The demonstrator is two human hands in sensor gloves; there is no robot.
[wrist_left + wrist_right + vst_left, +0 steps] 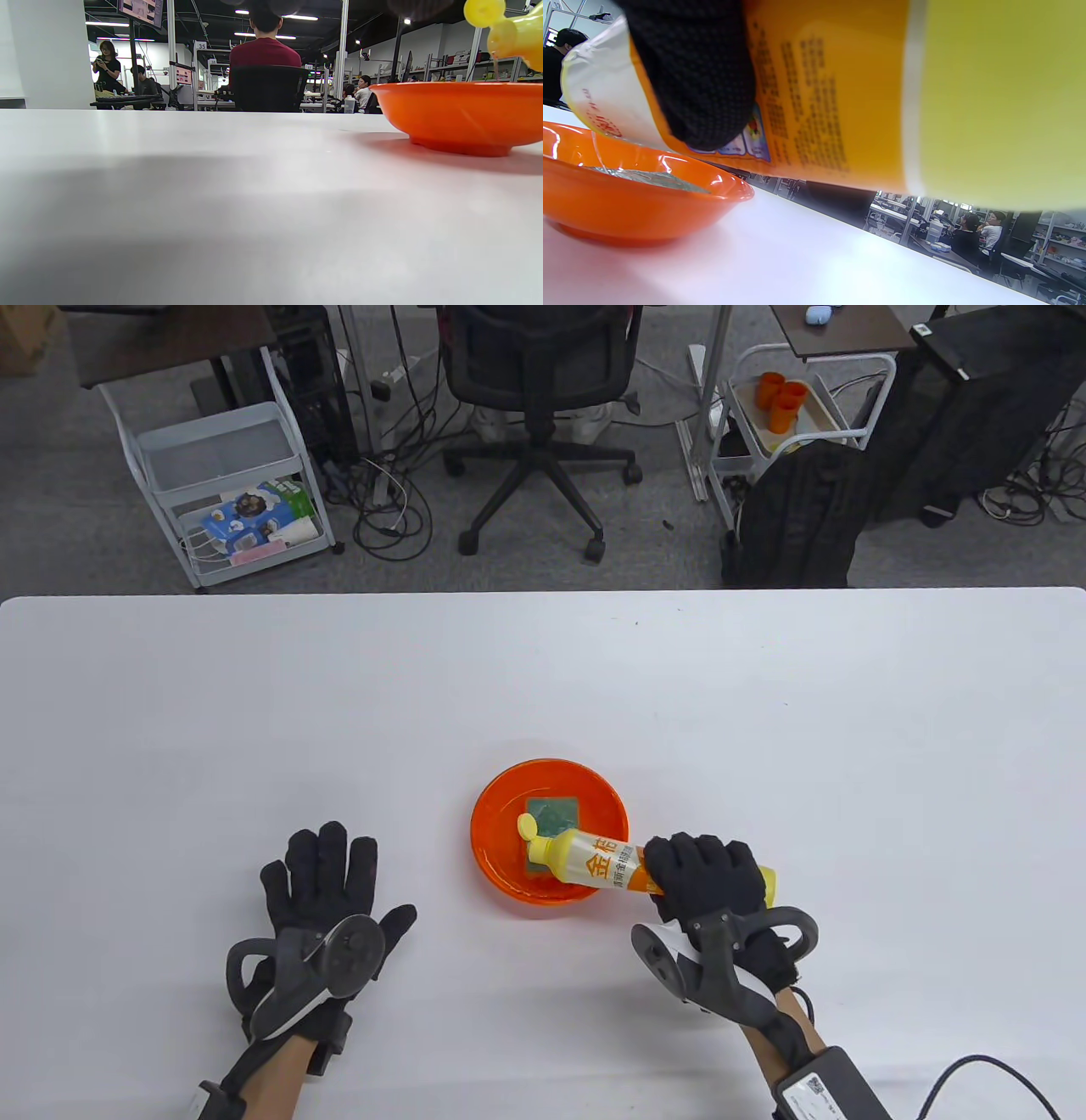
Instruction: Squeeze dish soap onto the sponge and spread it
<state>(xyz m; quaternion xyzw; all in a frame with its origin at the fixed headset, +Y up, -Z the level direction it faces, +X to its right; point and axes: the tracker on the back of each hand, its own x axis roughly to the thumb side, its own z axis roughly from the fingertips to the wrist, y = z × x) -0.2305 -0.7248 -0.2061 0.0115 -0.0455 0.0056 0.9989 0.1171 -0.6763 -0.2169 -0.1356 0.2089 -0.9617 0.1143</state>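
Observation:
An orange bowl (501, 865) sits at the table's front middle with a green sponge (556, 816) lying in it. My right hand (704, 878) grips a yellow dish soap bottle (590, 861) tilted on its side, its open cap (528, 826) over the sponge. A thin stream of soap (495, 70) falls from the spout into the bowl (458, 114). In the right wrist view my fingers (700, 72) wrap the bottle (882, 93) above the bowl (628, 207). My left hand (327, 891) rests flat on the table left of the bowl, fingers spread, holding nothing.
The white table (254, 712) stretches wide around the bowl. Behind its far edge stand an office chair (539, 407), a wire cart (229, 483) and a black backpack (793, 517).

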